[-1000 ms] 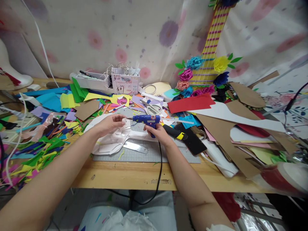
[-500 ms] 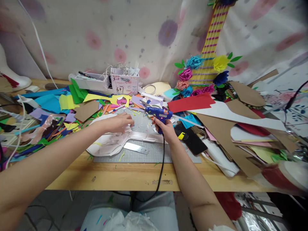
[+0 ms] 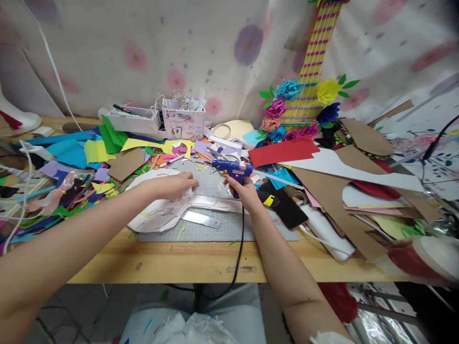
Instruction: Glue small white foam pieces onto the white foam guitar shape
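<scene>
A blue hot glue gun [image 3: 229,167] is in my right hand [image 3: 244,188], its nozzle pointing left over the cutting mat. The gun's small light glows red, and a black cord hangs down from its handle. My left hand [image 3: 181,185] has its fingers curled together at the far edge of a white guitar-shaped piece [image 3: 158,217], where the wide body meets the narrow neck. The fingertips are partly hidden. A metal ruler [image 3: 202,220] lies just in front of the neck on the grey cutting mat [image 3: 229,233].
Colourful paper scraps [image 3: 75,191] cover the left side. White boxes [image 3: 184,119] stand at the back. A phone [image 3: 289,205], cardboard pieces [image 3: 333,200] and a red strip [image 3: 283,152] lie to the right. Behind them leans a yellow guitar decoration [image 3: 311,71] with paper flowers.
The glue gun and my right hand have shifted very slightly left, along with a small shift of the whole view. My left hand stays at the same spot on the white piece.
</scene>
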Demonstrator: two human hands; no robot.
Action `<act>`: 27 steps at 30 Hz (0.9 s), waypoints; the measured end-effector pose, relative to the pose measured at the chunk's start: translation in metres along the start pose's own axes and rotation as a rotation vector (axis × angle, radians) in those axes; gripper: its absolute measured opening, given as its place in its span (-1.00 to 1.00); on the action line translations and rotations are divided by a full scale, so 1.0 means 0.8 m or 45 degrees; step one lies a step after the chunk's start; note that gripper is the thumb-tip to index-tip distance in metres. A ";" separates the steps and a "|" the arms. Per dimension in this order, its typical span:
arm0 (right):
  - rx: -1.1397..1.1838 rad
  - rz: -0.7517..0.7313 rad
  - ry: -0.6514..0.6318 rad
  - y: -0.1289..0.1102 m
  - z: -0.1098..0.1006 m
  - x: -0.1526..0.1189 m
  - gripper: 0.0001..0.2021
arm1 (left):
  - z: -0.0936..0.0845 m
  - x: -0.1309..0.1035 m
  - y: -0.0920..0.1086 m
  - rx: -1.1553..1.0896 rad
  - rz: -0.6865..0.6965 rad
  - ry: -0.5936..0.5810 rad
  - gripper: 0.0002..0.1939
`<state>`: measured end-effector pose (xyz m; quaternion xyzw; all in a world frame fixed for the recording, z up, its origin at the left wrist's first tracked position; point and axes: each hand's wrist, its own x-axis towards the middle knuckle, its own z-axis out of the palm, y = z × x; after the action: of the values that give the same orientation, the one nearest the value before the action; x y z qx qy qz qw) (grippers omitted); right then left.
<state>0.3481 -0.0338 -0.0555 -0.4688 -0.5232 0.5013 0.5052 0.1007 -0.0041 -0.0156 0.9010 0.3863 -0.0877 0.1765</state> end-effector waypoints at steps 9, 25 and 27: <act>0.047 -0.007 0.020 0.002 -0.001 0.002 -0.65 | -0.004 -0.004 0.000 -0.065 -0.058 0.067 -0.63; 0.044 -0.019 0.028 0.004 0.002 0.002 -0.66 | 0.006 -0.005 -0.003 -0.145 -0.182 0.078 -0.78; 0.014 -0.006 0.026 0.003 0.002 0.001 -0.65 | 0.008 -0.004 -0.006 -0.170 -0.203 0.077 -0.78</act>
<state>0.3466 -0.0327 -0.0580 -0.4699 -0.5165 0.4980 0.5142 0.0950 -0.0055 -0.0214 0.8560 0.4668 -0.0482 0.2168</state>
